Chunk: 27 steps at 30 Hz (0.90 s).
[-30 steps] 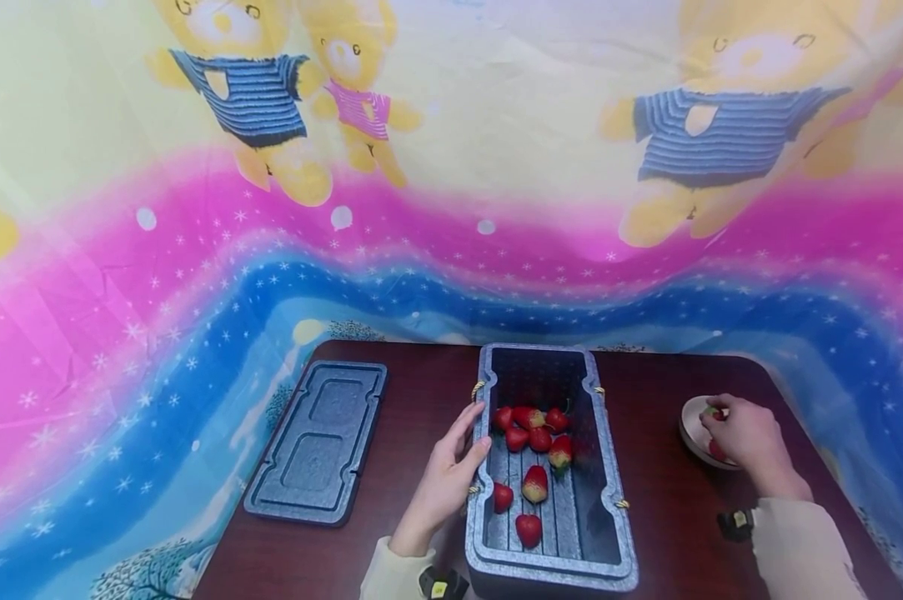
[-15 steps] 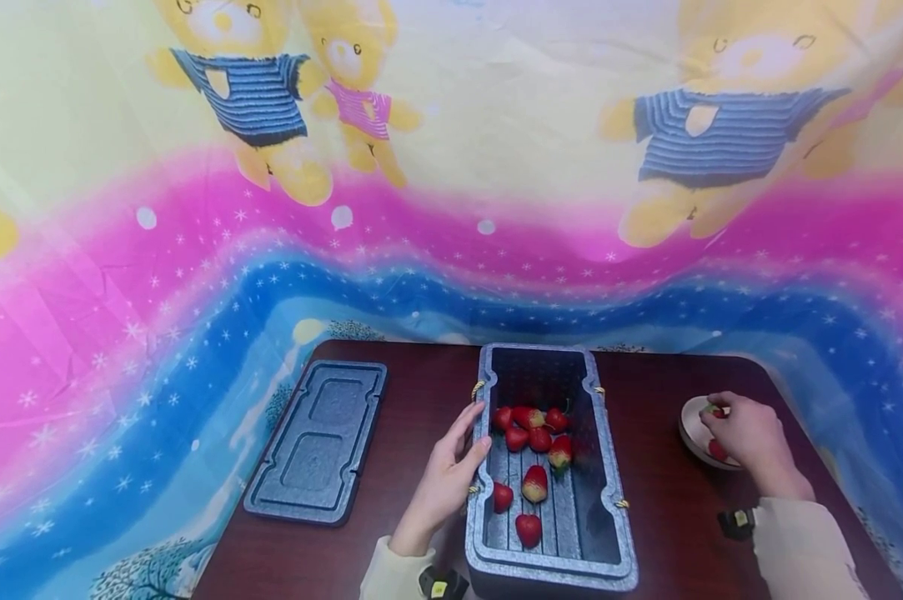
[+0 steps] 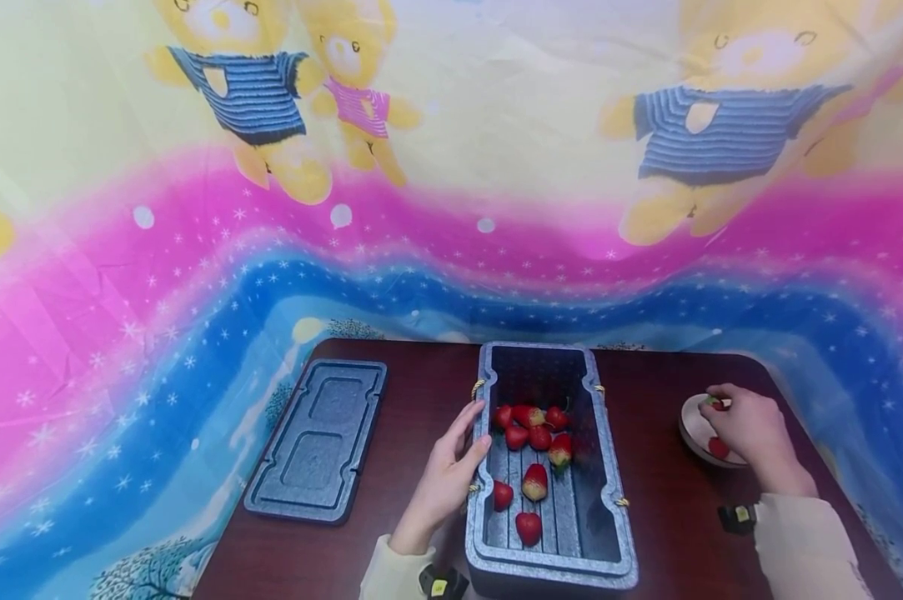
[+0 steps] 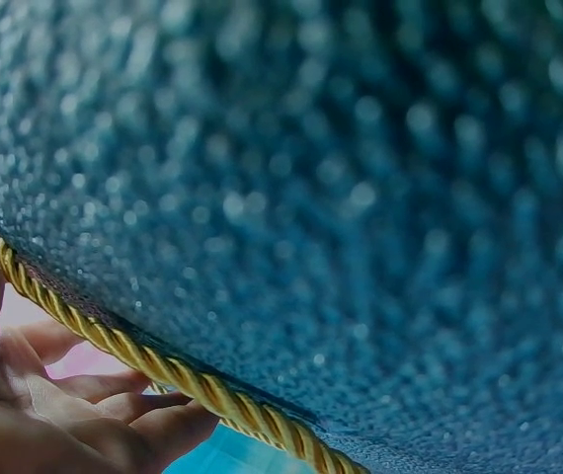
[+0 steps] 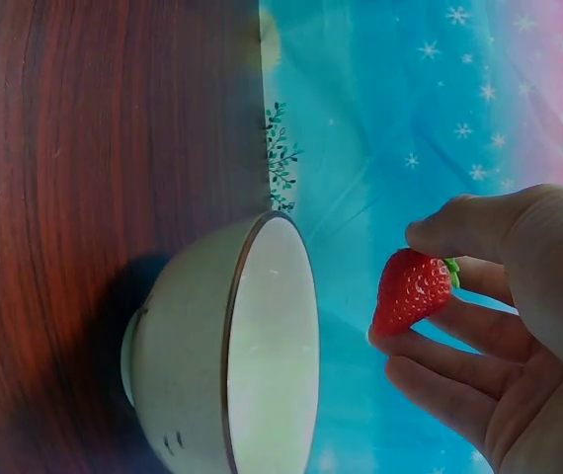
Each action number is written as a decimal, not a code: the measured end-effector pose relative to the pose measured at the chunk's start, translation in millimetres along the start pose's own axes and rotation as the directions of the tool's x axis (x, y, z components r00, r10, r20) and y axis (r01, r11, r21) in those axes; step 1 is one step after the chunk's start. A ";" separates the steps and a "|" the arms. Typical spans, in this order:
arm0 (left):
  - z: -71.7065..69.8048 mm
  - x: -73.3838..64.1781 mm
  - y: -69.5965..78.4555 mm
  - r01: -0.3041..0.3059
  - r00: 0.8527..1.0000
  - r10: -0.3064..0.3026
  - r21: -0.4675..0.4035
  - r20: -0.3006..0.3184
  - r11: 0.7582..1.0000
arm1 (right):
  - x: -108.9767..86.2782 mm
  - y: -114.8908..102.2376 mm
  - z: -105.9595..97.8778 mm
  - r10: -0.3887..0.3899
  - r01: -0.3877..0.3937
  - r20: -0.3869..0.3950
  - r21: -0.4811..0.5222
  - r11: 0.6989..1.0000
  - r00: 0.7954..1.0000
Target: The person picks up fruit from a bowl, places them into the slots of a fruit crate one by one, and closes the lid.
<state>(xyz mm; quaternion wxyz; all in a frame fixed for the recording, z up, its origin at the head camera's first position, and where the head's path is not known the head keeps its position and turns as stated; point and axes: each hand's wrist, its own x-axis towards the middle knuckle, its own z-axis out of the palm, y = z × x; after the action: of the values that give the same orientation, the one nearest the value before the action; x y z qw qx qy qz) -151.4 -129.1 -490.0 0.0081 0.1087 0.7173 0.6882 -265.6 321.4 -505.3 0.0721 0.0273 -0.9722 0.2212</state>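
Note:
A red strawberry [image 5: 413, 292] with green leaves is pinched between the thumb and fingers of my right hand [image 3: 755, 431], over the mouth of a white bowl [image 5: 198, 341]. Another strawberry [image 3: 718, 447] lies in that bowl. My left hand [image 3: 445, 473] touches the left side of a long grey foam box [image 3: 552, 565] with its fingers extended. Seen from the left wrist, those fingers [image 4: 168, 420] are beside a twisted gold cord [image 4: 178, 375] on the box. Several strawberries [image 3: 534, 483] lie on the grooved floor of the box.
A grey lid [image 3: 314, 446] lies flat at the left of the dark brown table [image 3: 421, 383]. Behind the table hangs a printed cloth [image 3: 451, 183] with bears. The bowl stands near the table's right edge.
My right hand has risen slightly at the bowl with the strawberry in its fingers. The left hand and the box have stayed in place.

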 end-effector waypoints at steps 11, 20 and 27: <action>-0.1 0.7 -1.7 -0.008 1.000 0.008 0.015 -0.003 1.000 | -0.2 -10.8 -7.6 -0.033 0.033 -0.014 -0.004 0.999 0.999; 0.4 -0.6 0.2 -0.003 1.000 0.004 0.009 -0.007 1.000 | -1.1 -20.7 -13.0 -0.053 0.053 -0.023 -0.021 0.998 0.998; 0.8 -0.4 0.0 -0.005 1.000 0.005 0.007 -0.008 1.000 | 0.8 -28.5 -18.5 -0.079 0.078 -0.034 -0.044 0.996 0.996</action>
<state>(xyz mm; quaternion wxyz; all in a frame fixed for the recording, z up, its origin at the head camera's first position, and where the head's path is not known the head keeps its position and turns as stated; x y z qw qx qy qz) -151.0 -128.4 -490.2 0.0031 0.1080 0.7194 0.6861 -261.7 303.8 -476.6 0.0989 0.0600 -0.9734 0.1976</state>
